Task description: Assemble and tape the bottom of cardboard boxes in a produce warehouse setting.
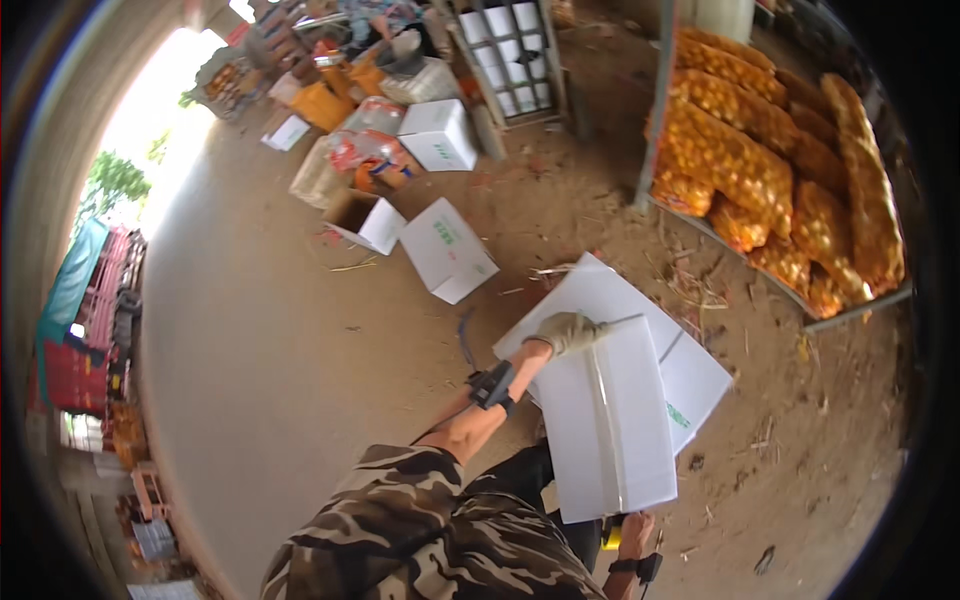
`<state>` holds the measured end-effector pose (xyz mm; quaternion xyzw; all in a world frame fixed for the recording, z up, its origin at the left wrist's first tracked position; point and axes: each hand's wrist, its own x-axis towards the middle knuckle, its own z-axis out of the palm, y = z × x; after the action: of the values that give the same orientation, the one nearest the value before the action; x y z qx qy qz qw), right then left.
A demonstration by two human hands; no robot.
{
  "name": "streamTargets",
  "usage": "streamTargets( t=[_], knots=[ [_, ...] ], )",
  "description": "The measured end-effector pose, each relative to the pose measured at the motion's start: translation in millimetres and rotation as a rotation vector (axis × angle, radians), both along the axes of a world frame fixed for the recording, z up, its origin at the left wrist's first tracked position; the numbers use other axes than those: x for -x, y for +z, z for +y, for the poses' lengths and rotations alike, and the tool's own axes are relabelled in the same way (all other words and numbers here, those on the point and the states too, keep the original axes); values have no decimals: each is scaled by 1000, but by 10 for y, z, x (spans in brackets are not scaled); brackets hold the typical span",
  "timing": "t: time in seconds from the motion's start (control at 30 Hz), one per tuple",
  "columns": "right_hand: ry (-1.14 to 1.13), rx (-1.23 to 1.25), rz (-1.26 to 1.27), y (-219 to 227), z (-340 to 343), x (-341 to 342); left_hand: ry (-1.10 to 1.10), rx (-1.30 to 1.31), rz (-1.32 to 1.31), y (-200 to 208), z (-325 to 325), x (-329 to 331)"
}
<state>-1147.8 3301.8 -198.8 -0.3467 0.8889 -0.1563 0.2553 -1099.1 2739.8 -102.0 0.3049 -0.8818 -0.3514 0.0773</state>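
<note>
A white carton (606, 430) stands tilted in front of my legs, with a shiny strip of clear tape (605, 420) running down its seam. At the carton's far end, my left hand (570, 333), in a pale work glove, is closed over the edge. Down by its near end, my right hand (635, 533) is closed on a yellow roll of tape (611, 533), partly hidden by the carton. Flattened white cardboard (690, 375) with green print lies on the ground beneath and beyond the carton.
Stuffed orange mesh sacks (735, 150) fill a metal-framed rack at the far right. White boxes (447, 250) and an open box (368, 220) sit ahead on the dirt floor. Behind them are a slatted frame (505, 60) and piled goods. A red vehicle (85, 370) stands at the left.
</note>
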Motion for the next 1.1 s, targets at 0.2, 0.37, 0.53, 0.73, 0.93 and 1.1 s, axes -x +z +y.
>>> streamTargets(
  t=[0.2, 0.37, 0.53, 0.73, 0.93, 1.1],
  knots=[
    [-246, 580, -468, 284, -800, 238, 175, -229, -368, 1202, -622, -900],
    [360, 720, -839, 2881, -4119, -1006, 1159, 1048, -293, 3418, -2355, -4656],
    [77, 782, -771, 2702, -4255, -465, 983, 504, 832, 3314, -1611, -2992],
    [-157, 170, -452, 1106, -2214, 165, 817, -240, 31, -574, -44, -2308],
    [-631, -32, -165, 736, 403, 660, 1019, -644, -343, -2638, 2080, -1235],
    [-995, -149, -304, 768, 927, 531, 1160, -625, -393, -3133, 2498, -987]
  ],
)
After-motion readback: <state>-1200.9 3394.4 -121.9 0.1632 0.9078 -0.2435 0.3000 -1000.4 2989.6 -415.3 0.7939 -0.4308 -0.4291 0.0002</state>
